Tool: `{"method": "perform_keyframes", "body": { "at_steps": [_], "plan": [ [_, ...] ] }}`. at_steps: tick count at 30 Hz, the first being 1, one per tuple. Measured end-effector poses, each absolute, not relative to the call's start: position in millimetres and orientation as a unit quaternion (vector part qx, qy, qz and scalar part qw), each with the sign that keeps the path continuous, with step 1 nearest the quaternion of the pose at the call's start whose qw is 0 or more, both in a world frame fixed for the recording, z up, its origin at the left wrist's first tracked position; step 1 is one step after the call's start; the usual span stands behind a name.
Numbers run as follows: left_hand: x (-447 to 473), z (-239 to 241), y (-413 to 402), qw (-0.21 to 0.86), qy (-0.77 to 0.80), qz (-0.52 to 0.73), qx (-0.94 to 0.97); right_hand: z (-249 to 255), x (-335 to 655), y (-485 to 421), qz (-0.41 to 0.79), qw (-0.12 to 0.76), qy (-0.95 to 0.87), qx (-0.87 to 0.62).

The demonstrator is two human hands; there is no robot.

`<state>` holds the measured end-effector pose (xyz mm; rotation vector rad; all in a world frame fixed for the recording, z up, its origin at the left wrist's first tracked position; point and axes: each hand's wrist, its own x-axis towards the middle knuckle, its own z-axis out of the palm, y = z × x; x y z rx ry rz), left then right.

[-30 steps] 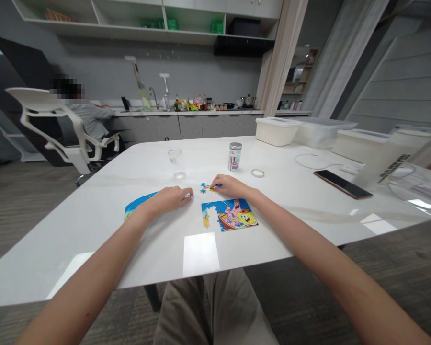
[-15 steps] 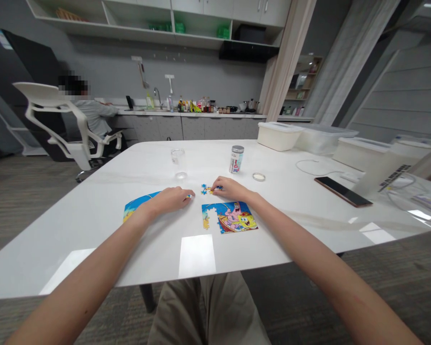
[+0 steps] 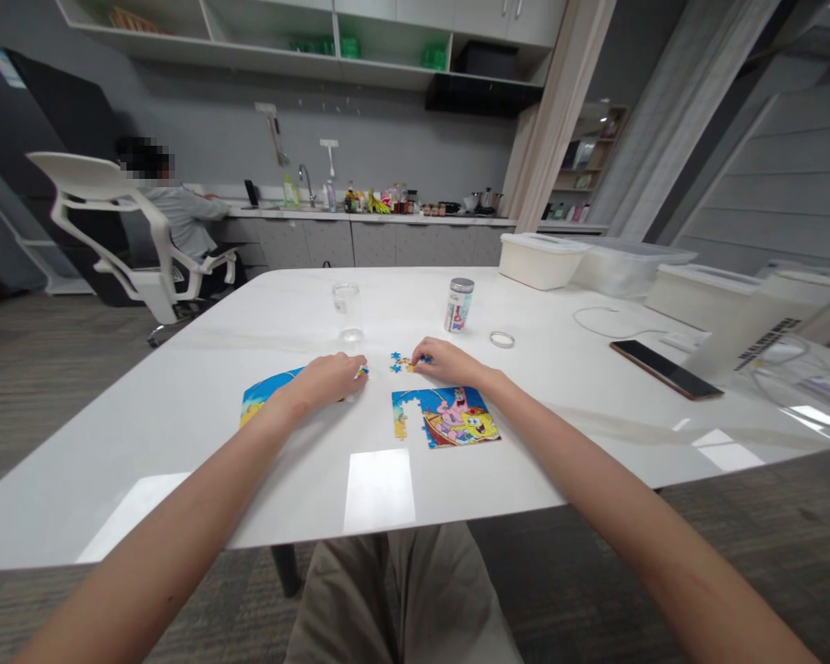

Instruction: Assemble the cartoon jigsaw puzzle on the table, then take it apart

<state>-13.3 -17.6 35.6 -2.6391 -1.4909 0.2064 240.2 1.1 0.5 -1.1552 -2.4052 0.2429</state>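
Observation:
A cartoon jigsaw puzzle (image 3: 460, 424) lies flat in front of me, with a gap in its left part. Just beyond it are several loose blue and yellow puzzle pieces (image 3: 396, 367). My right hand (image 3: 446, 361) is closed, its fingertips pinched at a piece on the right side of this small group. To the left, my left hand (image 3: 333, 376) has its fingers curled round a small blue and yellow puzzle piece (image 3: 363, 372). Under that hand and wrist lies a blue and yellow picture sheet (image 3: 259, 395), partly hidden by my forearm.
Beyond the pieces stand an open clear jar (image 3: 347, 314) and a printed can with a silver lid (image 3: 459, 306). A ring-shaped lid (image 3: 502, 339) lies nearby. On the right are a phone (image 3: 664, 369), cables and white storage boxes (image 3: 543, 261). A person (image 3: 183, 217) sits far left.
My left hand has drawn slightly left and its fingers have curled in, so the small piece shows at the fingertips. My right hand stays at the loose pieces. The view has shifted slightly.

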Motion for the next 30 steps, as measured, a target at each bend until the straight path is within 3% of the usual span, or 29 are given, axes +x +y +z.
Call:
{"method": "perform_keyframes", "body": {
  "at_steps": [30],
  "plan": [
    [-11.5,33.2,-19.1,0.024,-0.467,0.037,-0.883,2.5,238.0,-2.5,0.1,0.237,-0.879,-0.402]
  ]
}}
